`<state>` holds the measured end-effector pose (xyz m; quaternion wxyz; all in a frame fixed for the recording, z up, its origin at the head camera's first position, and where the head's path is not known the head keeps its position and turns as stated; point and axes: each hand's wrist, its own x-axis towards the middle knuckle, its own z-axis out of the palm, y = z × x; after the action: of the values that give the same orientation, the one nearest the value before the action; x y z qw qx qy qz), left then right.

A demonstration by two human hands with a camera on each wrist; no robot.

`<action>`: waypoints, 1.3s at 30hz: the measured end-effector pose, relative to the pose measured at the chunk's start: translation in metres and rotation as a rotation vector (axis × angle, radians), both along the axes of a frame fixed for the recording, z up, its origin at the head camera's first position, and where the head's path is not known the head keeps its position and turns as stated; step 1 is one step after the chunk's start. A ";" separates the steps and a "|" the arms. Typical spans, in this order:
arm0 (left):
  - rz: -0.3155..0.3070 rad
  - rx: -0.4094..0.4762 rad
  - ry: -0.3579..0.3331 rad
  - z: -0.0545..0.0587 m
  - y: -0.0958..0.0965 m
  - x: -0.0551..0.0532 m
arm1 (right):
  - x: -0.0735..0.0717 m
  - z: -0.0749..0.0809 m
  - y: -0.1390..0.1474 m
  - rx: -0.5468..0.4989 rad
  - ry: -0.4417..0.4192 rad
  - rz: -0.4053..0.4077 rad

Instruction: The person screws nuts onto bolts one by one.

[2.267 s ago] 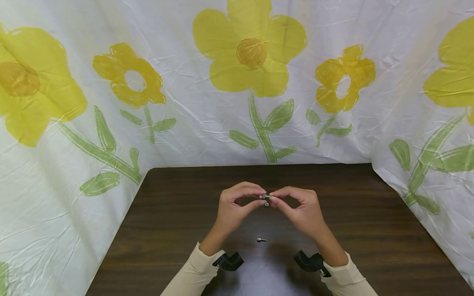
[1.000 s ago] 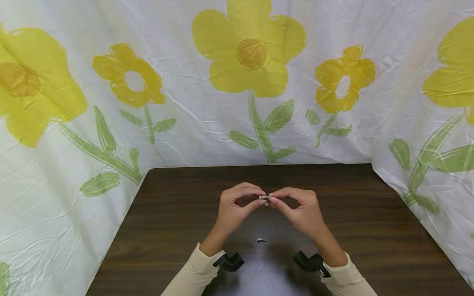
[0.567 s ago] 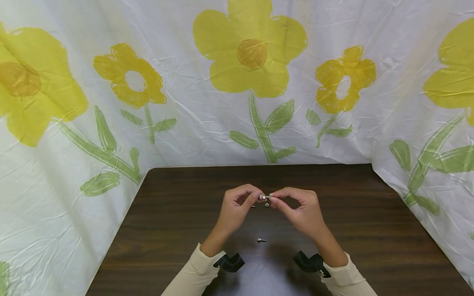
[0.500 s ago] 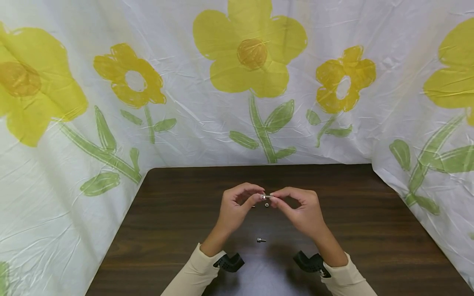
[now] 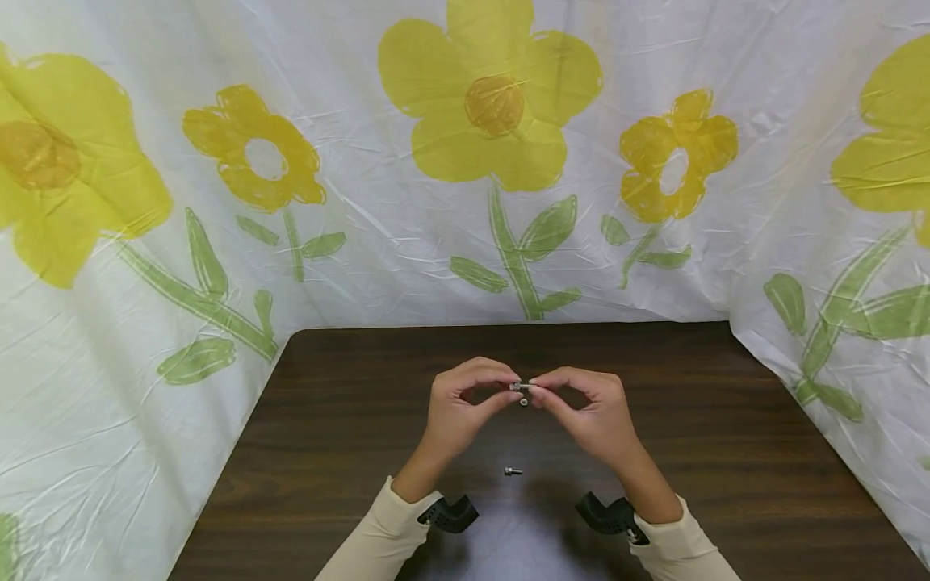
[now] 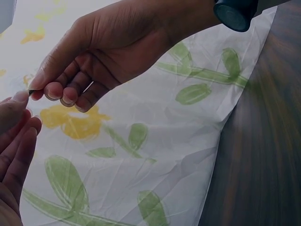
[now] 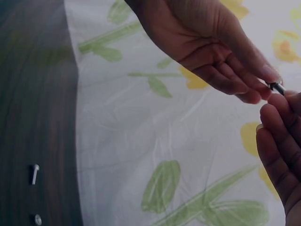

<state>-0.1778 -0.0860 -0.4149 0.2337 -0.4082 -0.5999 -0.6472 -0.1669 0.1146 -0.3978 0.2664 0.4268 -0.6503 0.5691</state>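
Pinching the slim end of a metal bolt (image 5: 525, 386), the right hand (image 5: 599, 407) is holding it between thumb and index fingertip. Bracketing the thicker end, the left hand (image 5: 449, 411) is curving its thumb and index fingertip close around it; whether those 2 tips are pressing on the metal, I cannot tell. Running side to side, the bolt's long axis is bridging the narrow gap between the 2 hands, the slim end pointing right and the thicker end left; neither hand is sitting clearly nearer. That end-to-end line is seeming to matter most here.

Just below the fingertips in the head view, 1 small nut (image 5: 523, 402) is lying on the dark table (image 5: 349, 452). Closer to the person, 1 loose bolt (image 5: 513, 470) is resting flat, its head toward the left. The right wrist view is showing a tabletop bolt (image 7: 34, 174) too; whether it is that same loose bolt, I cannot tell.

Farther out, a flowered cloth (image 5: 407, 266) is hanging behind the table. No brand, label or writing is showing legibly.
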 end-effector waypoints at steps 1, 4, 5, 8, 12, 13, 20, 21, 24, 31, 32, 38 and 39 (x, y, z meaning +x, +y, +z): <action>0.002 -0.002 -0.004 0.000 0.000 0.000 | -0.001 -0.002 0.000 0.001 0.002 0.001; 0.009 -0.012 -0.020 0.000 0.000 0.000 | -0.003 -0.005 0.001 0.001 0.005 0.007; 0.010 -0.015 -0.028 0.000 0.000 0.000 | -0.003 -0.006 0.001 0.000 0.005 0.009; 0.015 -0.026 -0.054 -0.001 -0.001 0.000 | -0.004 -0.008 0.002 0.001 0.004 0.015; 0.018 -0.049 -0.107 -0.002 -0.001 0.001 | -0.004 -0.009 0.002 0.001 0.004 0.019; 0.019 -0.055 -0.120 -0.002 -0.001 0.001 | -0.005 -0.009 0.002 0.001 0.005 0.019; 0.030 -0.034 -0.165 -0.003 0.000 0.001 | -0.003 -0.007 0.002 -0.002 -0.005 -0.002; 0.031 -0.026 -0.156 -0.002 0.000 0.001 | -0.003 -0.007 0.002 -0.001 -0.007 -0.007; 0.023 -0.015 -0.091 0.000 -0.001 0.001 | -0.003 -0.007 0.002 -0.002 -0.007 -0.010; -0.001 -0.013 0.001 0.002 -0.001 0.002 | -0.004 -0.008 0.002 -0.003 0.007 0.009; 0.005 -0.014 0.002 0.002 0.000 0.001 | -0.005 -0.008 0.002 -0.002 0.009 0.009; 0.021 -0.019 -0.007 0.001 0.000 0.001 | -0.004 -0.006 0.001 0.002 0.009 0.013; 0.021 -0.017 -0.012 0.000 -0.001 0.001 | -0.004 -0.006 0.001 0.002 0.008 0.012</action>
<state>-0.1767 -0.0866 -0.4146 0.2332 -0.3998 -0.6112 -0.6420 -0.1704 0.1157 -0.4036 0.2651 0.4330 -0.6474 0.5684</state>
